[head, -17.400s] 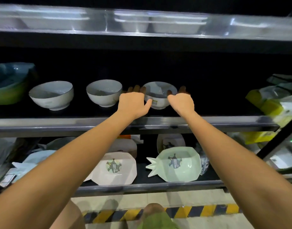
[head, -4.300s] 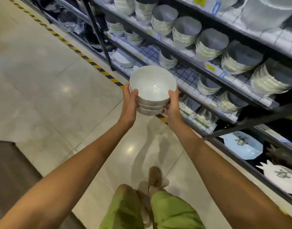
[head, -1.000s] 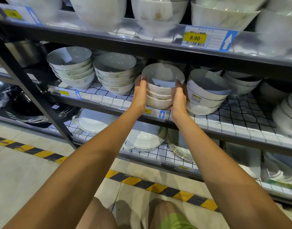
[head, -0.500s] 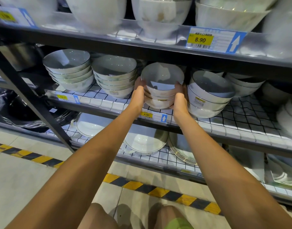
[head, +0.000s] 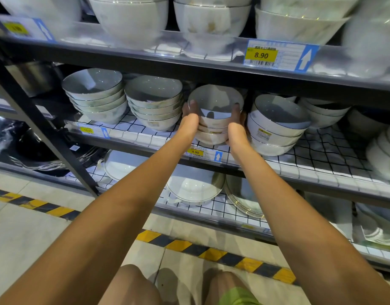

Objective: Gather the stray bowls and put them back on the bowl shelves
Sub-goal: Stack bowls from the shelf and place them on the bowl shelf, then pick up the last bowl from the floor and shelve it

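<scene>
A stack of three white bowls (head: 215, 111) sits between both my hands on the middle shelf (head: 321, 155), which has a white liner with a black grid. My left hand (head: 189, 119) presses the stack's left side and my right hand (head: 237, 126) grips its right side. The stack stands in the gap between two other stacks of bowls, above a yellow 4.90 price tag (head: 195, 152). I cannot tell whether its base touches the liner.
A stack of wide bowls (head: 154, 102) stands just left of my hands, another stack (head: 96, 93) further left, and a stack (head: 275, 126) close on the right. Large bowls (head: 211, 18) fill the top shelf, plates (head: 195, 186) the lower one. A black upright post (head: 42, 130) slants at left.
Over the earlier frames I carried the stack from another aisle to this shelf. In the last second my hands pushed it deeper into the gap between the neighbouring stacks.
</scene>
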`<state>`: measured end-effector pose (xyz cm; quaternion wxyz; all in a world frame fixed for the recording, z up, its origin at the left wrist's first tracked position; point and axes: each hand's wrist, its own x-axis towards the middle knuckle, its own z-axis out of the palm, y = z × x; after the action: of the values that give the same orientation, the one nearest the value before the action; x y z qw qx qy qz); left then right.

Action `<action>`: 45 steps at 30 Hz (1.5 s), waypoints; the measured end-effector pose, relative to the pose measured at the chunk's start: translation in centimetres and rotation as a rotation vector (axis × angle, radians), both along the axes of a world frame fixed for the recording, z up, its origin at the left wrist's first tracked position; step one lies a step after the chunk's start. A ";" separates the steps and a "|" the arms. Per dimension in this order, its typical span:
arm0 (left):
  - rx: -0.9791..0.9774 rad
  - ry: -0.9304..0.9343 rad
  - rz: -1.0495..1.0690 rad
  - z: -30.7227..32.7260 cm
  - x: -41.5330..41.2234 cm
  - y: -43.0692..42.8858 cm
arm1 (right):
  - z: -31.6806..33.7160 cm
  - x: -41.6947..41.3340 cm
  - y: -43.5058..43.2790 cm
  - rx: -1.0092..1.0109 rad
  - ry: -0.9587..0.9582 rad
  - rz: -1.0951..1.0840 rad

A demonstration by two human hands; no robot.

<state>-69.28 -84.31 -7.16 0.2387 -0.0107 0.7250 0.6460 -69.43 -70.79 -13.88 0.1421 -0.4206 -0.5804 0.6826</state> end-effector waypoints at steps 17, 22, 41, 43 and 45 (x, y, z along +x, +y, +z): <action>-0.357 0.593 -0.158 -2.2 1.9 -3.1 | 5.1 9.9 -5.1 0.509 0.023 0.239; -0.739 1.022 -0.265 -3.1 3.8 -5.7 | 3.7 12.4 -6.7 1.068 -0.172 0.368; -1.261 0.869 -0.737 -5.0 16.1 -15.6 | 2.1 23.9 -13.7 1.328 -0.508 0.920; -1.239 0.838 -0.735 -1.9 17.7 -15.8 | 5.1 25.2 -13.9 1.301 -0.514 0.957; -1.221 0.831 -0.731 1.6 19.4 -16.1 | 8.8 26.6 -14.1 1.287 -0.495 0.975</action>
<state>-49.88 -100.41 -5.59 0.0983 0.3379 0.9356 -0.0292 -42.79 -84.87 -5.08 -0.0878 -0.0975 -0.9871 0.0920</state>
